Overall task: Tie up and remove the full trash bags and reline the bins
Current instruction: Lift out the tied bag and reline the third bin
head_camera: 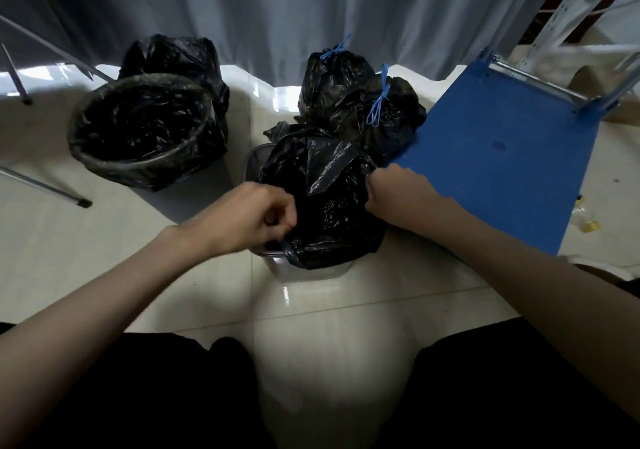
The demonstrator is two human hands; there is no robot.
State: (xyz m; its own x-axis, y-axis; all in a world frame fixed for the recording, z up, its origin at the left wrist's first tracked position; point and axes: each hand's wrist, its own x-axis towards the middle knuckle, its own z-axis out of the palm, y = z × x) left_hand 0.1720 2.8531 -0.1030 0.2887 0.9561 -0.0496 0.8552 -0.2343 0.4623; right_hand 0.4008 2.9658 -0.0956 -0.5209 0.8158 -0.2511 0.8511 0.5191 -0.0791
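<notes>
I am crouching over a small grey bin (277, 268) on the pale tiled floor (104, 240), and both my hands are working at the black bag (329, 206) sitting in it. My left hand (249, 216) is curling its fingers around the bag's edge at the near left rim of the bin, pinching the plastic there. My right hand (394, 192) is gripping the bag's edge on the right side, fingers closed on a fold of it. The bag is bunching up loosely above the bin's mouth, and part of its plastic is draping over the front of the bin. The far left rim of the bin is showing bare.

Just behind this bin, two tied black bags are sitting on the floor against the grey curtain (277, 15). The farther tied bag (329, 84) is showing a blue drawstring (334, 50) knotted at its top. The nearer tied bag (391, 126) is leaning just beside it, touching it, with its own blue string (379, 102) hanging down its front.

Off to the left, well apart from my hands, a round bin (138, 126) is standing with a black liner folded over its rim. Another black bag (173, 57) is sitting right behind it.

On my right, a blue table (502, 157) is lying tipped over, its metal legs (554, 81) pointing away. Its near corner is lying just beside my right hand. My dark trousers (138, 396) are filling the bottom of the view
</notes>
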